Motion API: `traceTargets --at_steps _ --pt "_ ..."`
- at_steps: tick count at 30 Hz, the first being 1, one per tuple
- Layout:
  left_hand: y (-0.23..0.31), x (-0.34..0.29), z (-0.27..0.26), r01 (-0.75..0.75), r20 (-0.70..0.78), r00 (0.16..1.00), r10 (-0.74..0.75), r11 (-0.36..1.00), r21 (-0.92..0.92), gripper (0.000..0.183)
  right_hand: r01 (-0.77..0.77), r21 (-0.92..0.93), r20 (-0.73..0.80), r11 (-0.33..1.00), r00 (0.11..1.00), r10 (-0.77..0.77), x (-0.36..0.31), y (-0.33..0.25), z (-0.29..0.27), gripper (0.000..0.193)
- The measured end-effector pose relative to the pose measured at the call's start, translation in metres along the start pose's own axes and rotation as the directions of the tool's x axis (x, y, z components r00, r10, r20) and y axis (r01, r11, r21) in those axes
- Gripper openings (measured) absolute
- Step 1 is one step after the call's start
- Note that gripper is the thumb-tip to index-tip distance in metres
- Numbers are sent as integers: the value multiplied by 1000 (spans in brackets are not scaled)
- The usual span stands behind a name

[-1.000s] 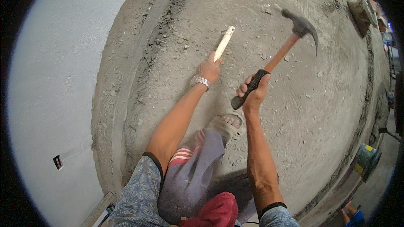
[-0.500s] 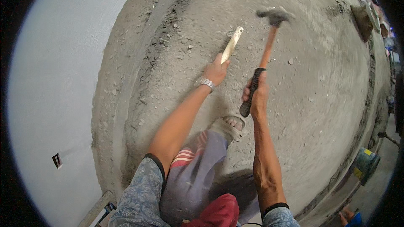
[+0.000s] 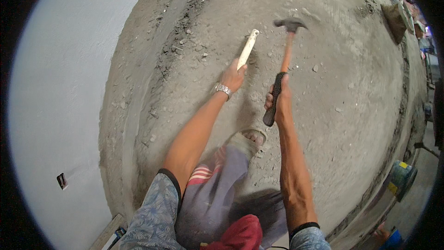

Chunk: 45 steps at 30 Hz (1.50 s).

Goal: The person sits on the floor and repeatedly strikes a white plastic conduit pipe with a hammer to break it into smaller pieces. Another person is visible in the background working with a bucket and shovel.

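My right hand is wrapped round the black grip of a claw hammer. The hammer's shaft is orange and its dark head points away from me, over the rough grey ground. To the left of it, my left hand is closed round a slim cream-coloured bar with a small hole near its far end. Its lower end is hidden in my fist, so I cannot tell what kind of tool it is. The hammer head and the bar are apart. A watch with a metal band is on my left wrist.
Dusty ground with scattered stone chips surrounds my sandalled foot. A pale wall with a small cut-out box rises at left. A sack lies far right, and a dark container with yellow patches stands nearer.
The hammer head has come slightly left and nearer, and it looks less blurred. My left hand and the cream bar have shifted a little to the left. Both grips stay the same.
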<state>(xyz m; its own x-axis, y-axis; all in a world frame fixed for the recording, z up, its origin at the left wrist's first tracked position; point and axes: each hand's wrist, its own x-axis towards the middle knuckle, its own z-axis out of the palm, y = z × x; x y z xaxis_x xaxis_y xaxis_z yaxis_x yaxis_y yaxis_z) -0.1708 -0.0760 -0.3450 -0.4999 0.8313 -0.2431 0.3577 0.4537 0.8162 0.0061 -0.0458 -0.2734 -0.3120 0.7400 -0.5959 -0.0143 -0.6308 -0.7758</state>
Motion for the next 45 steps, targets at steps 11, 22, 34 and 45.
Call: traceTargets --at_steps 11,22,34,45 --pt "2 -2 -2 48 -6 999 -48 976 212 39 -128 -61 -58 990 990 125 23 18 -4 65" --pt "19 11 -2 40 18 999 -42 997 66 37 370 104 -118 923 926 -357 11 27 21 65" --pt "1 7 -12 51 -6 999 -51 997 59 38 304 310 -133 901 952 -276 3 14 34 63" --pt "-4 6 -9 85 -68 994 -80 994 76 38 224 21 -7 974 975 -224 5 -4 32 62"
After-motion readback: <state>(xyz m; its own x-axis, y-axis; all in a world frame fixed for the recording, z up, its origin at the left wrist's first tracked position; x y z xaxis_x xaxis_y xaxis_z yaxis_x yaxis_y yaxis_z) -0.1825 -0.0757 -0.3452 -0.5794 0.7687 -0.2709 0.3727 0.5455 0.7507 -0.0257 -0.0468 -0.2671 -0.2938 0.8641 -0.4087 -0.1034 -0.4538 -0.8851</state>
